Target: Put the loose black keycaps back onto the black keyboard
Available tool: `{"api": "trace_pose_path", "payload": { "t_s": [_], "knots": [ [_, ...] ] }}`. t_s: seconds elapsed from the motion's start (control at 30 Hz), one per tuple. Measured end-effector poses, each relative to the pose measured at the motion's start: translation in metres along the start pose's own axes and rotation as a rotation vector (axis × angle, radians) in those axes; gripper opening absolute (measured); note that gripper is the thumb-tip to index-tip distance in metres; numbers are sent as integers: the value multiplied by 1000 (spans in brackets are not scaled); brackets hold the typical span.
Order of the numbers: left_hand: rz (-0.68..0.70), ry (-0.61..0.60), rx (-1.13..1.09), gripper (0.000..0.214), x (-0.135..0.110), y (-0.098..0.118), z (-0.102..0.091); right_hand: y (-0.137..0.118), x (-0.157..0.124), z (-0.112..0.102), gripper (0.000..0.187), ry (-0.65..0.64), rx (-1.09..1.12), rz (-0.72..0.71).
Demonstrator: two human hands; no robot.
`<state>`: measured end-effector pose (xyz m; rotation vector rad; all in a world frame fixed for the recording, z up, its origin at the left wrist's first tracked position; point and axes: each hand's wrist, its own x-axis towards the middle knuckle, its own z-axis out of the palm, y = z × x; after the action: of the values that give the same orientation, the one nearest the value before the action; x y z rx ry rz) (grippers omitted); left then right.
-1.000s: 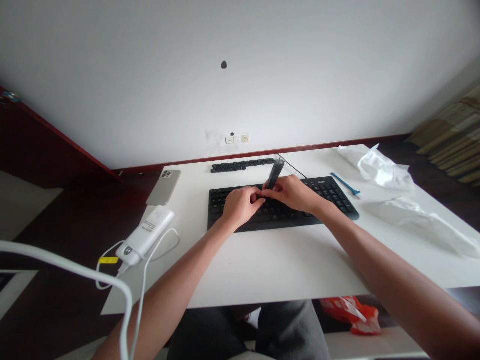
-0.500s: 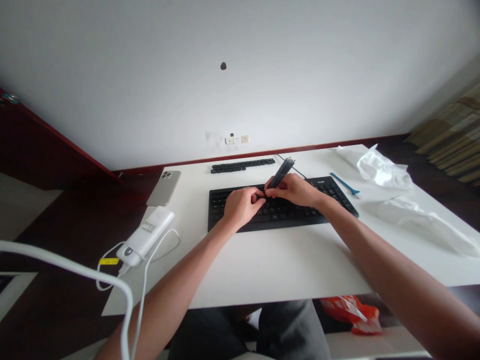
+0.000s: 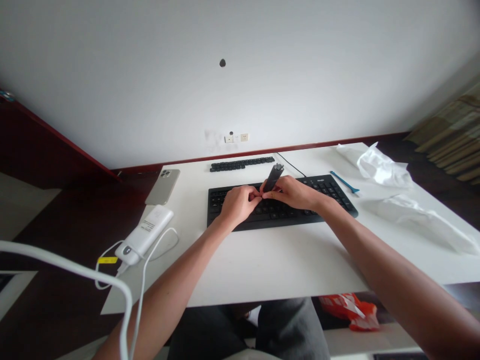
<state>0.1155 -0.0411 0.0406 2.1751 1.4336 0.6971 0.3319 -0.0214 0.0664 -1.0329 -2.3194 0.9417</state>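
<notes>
A black keyboard [image 3: 330, 192] lies on the white table [image 3: 285, 260]. Both my hands meet over its middle rows. My right hand [image 3: 294, 192] grips a dark, slim tool [image 3: 273, 177] that sticks up and tilts away from me, its lower tip down at the keys. My left hand [image 3: 236, 205] is curled, its fingertips pinched together right against the tool's tip; what they pinch is too small to make out. A row of loose black keycaps [image 3: 242, 164] lies behind the keyboard.
A phone [image 3: 163, 186] lies face down at the table's left corner, with a white power bank [image 3: 144, 235] and its white cable nearer me. A blue stick [image 3: 345, 183] and crumpled white plastic bags [image 3: 382, 167] lie to the right. An orange packet [image 3: 347, 310] sits under the table.
The tool in my right hand has swung between a steeper and a flatter tilt and now stands steeper again. Both hands stay at the same spot on the keyboard.
</notes>
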Motion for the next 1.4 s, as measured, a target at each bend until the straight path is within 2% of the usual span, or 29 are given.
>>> {"api": "trace_pose_path", "payload": {
  "t_s": [0.27,0.6,0.83,1.4],
  "knots": [
    [6,-6,14,13,-1,2,0,6,1,-2,36,-14,46,26],
    [-10,52,86,21,0,5,9,11,1,-2,38,-20,77,25],
    [-53,36,68,17,-1,11,7,16,1,-3,37,-21,209,30],
    [-28,50,37,15,-3,9,9,25,2,-4,41,-29,407,42]
  ]
}}
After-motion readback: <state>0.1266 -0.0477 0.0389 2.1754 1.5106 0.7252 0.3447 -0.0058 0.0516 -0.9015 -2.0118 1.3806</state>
